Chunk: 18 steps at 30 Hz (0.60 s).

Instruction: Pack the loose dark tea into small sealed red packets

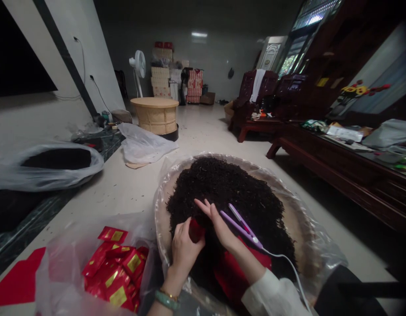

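My left hand [186,243] is wrapped round a small red packet [197,230] at the near left part of a wide round basket [290,210] lined with clear plastic. Right beside it, my right hand [219,221] has its fingers stretched out over the packet's top; I see nothing held in it. Dark dried tea leaves [229,180] are heaped in the basket beneath both hands. A purple hand-held sealer shaped like a hair straightener [241,226], its jaws apart, lies on the leaves. Red material [229,274] lies under my right forearm.
On the left, a clear plastic bag [63,263] holds several red packets [119,272]. Another bag [96,162] of dark leaves stands by the wall. A white cord [291,263] runs from the sealer toward me. A wooden table [341,171] flanks the right; a round wicker stand [155,116] is ahead.
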Available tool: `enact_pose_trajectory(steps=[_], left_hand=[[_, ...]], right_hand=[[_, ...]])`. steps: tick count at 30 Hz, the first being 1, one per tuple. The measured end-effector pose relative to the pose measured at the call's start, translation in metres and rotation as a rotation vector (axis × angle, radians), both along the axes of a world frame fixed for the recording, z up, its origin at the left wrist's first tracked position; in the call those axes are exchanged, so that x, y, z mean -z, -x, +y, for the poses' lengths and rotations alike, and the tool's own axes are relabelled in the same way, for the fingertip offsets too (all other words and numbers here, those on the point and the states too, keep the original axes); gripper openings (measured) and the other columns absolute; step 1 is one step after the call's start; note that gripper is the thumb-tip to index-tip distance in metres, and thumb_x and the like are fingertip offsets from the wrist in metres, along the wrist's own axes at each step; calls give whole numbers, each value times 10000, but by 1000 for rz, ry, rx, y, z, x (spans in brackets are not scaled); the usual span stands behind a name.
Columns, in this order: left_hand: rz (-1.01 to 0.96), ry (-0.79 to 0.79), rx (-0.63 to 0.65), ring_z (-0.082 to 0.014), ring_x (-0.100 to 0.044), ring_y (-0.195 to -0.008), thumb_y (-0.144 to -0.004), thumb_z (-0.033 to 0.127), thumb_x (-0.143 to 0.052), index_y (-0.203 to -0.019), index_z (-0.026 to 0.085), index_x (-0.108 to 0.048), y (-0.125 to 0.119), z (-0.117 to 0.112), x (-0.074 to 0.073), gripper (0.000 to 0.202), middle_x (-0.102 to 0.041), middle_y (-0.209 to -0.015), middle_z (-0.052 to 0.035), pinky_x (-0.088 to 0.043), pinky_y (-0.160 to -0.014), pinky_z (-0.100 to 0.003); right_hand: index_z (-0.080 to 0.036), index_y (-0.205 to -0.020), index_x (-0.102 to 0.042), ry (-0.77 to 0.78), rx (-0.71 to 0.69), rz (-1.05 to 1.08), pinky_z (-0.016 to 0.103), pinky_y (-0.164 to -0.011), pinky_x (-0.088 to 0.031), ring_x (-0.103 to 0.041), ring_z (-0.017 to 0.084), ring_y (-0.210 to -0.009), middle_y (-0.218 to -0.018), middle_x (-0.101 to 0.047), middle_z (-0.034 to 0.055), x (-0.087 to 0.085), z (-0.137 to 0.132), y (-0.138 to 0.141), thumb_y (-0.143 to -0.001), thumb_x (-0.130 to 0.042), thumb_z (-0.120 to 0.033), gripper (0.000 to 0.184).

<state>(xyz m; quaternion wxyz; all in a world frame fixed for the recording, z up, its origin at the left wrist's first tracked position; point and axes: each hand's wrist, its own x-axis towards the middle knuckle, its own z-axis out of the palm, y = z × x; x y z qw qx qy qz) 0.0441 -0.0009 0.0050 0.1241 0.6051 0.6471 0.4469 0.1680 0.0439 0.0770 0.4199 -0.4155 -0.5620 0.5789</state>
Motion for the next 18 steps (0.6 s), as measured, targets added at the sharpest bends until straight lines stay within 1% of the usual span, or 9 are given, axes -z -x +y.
enact_pose_trajectory(steps=[2,4,5,7,9,11,13,16,18], left_hand=[[3,2,14,-256,-653,-902,-669,184,-705,-1188,175,-584,1,0,1,533,-643,-985,-98,-582,-736,-374],[9,16,24,-259,-656,-902,-672,191,-705,-1197,170,-580,1,0,1,540,-646,-990,-104,-584,-733,-377],[11,21,26,-260,-656,-908,-678,193,-700,-1200,167,-578,1,0,1,537,-647,-998,-107,-585,-735,-376],[12,21,13,-257,-658,-920,-690,194,-686,-1201,166,-578,2,-1,1,523,-647,-1018,-108,-586,-742,-373],[12,4,6,-256,-659,-926,-687,194,-684,-1200,172,-576,2,-1,2,525,-650,-1019,-102,-585,-746,-372],[9,-10,11,-256,-660,-926,-686,194,-681,-1211,171,-567,3,-2,3,537,-654,-1011,-99,-584,-750,-373],[20,-18,29,-259,-657,-937,-685,180,-673,-1219,165,-558,5,-3,4,546,-657,-1015,-105,-578,-777,-384],[63,-27,61,-268,-645,-964,-672,146,-662,-1228,162,-546,6,-4,5,569,-656,-1038,-117,-559,-836,-411],[73,-35,61,-273,-640,-965,-678,159,-666,-1221,168,-545,6,-4,5,556,-658,-1032,-113,-556,-833,-418]], right_hand=[[-368,-1327,-540,-52,-107,-118,505,-1165,52,-83,238,-1475,-1520,-384,-19,5,2,-5,-821,-404,-765,659],[-372,-1362,-494,-120,-106,-173,510,-1171,0,-88,231,-1474,-1547,-332,-22,5,4,-9,-838,-430,-731,639],[-361,-1362,-494,-152,-51,-176,500,-1174,-53,-141,230,-1463,-1542,-342,-13,3,5,-12,-857,-419,-713,620],[-327,-1288,-569,-227,93,-177,471,-1140,-220,-359,240,-1360,-1435,-489,28,-5,4,-17,-899,-412,-648,528],[-290,-1086,-686,-332,170,-251,447,-1018,-379,-554,249,-1109,-1154,-664,56,-13,-2,-21,-922,-462,-534,369],[-261,-919,-723,-445,106,-409,429,-883,-443,-583,251,-915,-937,-706,63,-20,-12,-21,-909,-530,-396,236],[-240,-890,-718,-518,-31,-586,425,-821,-449,-557,261,-876,-913,-714,78,-23,-22,-18,-881,-568,-300,162],[-225,-865,-694,-529,-197,-757,452,-846,-440,-537,293,-934,-906,-708,89,-22,-29,-14,-829,-626,-246,79],[-231,-839,-683,-526,-212,-752,461,-880,-428,-547,294,-950,-864,-698,76,-23,-28,-15,-827,-626,-236,58]])
